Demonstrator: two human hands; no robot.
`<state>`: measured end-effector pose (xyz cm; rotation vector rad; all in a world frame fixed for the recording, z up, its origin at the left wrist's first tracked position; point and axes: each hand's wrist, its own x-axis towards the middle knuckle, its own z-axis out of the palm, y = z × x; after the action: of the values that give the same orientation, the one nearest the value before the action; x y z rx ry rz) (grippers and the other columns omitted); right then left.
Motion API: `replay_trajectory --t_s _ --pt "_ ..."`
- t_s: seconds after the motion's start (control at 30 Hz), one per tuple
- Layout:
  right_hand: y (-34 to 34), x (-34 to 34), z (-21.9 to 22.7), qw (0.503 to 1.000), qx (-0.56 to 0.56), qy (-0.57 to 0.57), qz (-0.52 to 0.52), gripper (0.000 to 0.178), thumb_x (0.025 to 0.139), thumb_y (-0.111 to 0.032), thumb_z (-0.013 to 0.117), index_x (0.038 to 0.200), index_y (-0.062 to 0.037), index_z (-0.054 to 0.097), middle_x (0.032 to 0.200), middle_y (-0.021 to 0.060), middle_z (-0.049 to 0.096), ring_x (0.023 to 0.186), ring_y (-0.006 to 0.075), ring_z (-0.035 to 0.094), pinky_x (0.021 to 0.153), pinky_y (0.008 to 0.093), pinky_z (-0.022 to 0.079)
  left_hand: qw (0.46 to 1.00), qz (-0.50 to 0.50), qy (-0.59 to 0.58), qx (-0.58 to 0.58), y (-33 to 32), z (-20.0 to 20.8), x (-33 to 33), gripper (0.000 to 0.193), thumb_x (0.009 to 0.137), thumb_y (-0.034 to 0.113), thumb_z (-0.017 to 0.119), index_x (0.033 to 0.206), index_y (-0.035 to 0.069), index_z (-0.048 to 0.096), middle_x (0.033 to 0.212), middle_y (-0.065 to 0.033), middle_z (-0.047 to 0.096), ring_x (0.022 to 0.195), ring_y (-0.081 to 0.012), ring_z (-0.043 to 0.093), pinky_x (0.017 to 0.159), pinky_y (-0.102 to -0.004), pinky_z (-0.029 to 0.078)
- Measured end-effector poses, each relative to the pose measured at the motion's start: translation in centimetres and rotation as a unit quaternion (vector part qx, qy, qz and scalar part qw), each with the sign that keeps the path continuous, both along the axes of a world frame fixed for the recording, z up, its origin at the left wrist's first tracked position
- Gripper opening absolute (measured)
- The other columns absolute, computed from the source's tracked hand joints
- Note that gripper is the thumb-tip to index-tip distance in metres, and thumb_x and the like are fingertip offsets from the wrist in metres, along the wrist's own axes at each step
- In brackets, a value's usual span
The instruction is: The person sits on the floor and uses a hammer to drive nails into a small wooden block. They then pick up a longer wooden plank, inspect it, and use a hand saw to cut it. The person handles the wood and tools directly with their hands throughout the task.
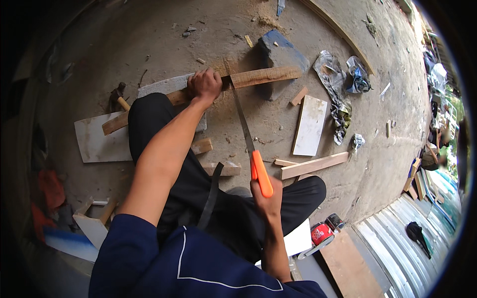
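Observation:
A long wooden plank [266,76] rests across a blue-grey block [280,47] on the right and a pale slab [161,85] on the left, passing by my left knee. My left hand [205,84] is closed over the plank, just left of the saw blade. My right hand [268,194] grips the orange handle of a hand saw [243,119]. The thin blade reaches away from me and meets the plank near its middle, beside my left hand. Whether the teeth are inside a cut is too small to tell.
A hammer [119,98] lies at the left by a white board [102,139]. To the right are another white board [310,125], a wood strip [315,165] and crumpled plastic [333,79]. A red round container [322,233] stands near my right knee, beside corrugated metal sheet [397,238].

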<state>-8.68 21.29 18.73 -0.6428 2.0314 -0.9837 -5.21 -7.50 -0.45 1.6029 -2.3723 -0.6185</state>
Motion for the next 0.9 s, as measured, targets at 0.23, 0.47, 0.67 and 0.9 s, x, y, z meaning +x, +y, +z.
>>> replay_trajectory --t_s 0.23,0.47,0.67,0.9 --pt "-6.8 -2.9 -2.4 0.998 0.007 0.036 0.045 0.019 0.079 -0.014 0.061 0.074 0.0040 0.056 0.061 0.0202 0.054 0.053 0.0353 0.053 0.053 0.0388 0.042 1.000 0.008 -0.016 0.021 -0.4 -0.5 -0.8 0.030 0.086 0.026 0.044 0.081 0.006 0.066 0.094 -0.0143 0.068 0.096 -0.0329 0.060 0.086 -0.0459 0.038" --pt "-2.0 -0.9 0.1 0.998 0.003 0.054 0.040 0.020 0.077 -0.014 0.063 0.072 0.0033 0.056 0.060 0.0208 0.053 0.053 0.0368 0.054 0.053 0.0389 0.042 1.000 0.008 0.009 0.014 -0.2 -0.9 -0.1 0.029 0.085 0.026 0.045 0.081 0.006 0.066 0.094 -0.0142 0.068 0.096 -0.0323 0.060 0.086 -0.0464 0.038" --pt "-8.1 -2.6 -3.9 0.997 0.003 0.067 0.023 0.022 0.077 -0.015 0.060 0.069 0.0040 0.054 0.058 0.0210 0.052 0.050 0.0346 0.052 0.052 0.0390 0.042 1.000 -0.001 -0.004 0.007 0.2 -1.1 -1.3 0.028 0.085 0.026 0.046 0.080 0.006 0.066 0.093 -0.0139 0.068 0.095 -0.0319 0.060 0.085 -0.0456 0.038" --pt "-1.9 -0.3 0.3 0.999 0.012 0.043 0.027 0.021 0.079 -0.015 0.061 0.073 0.0045 0.056 0.060 0.0207 0.054 0.053 0.0338 0.056 0.053 0.0380 0.043 1.000 0.007 0.013 0.008 -0.2 -0.7 0.0 0.028 0.086 0.026 0.046 0.081 0.007 0.065 0.090 -0.0139 0.068 0.093 -0.0320 0.060 0.084 -0.0461 0.037"
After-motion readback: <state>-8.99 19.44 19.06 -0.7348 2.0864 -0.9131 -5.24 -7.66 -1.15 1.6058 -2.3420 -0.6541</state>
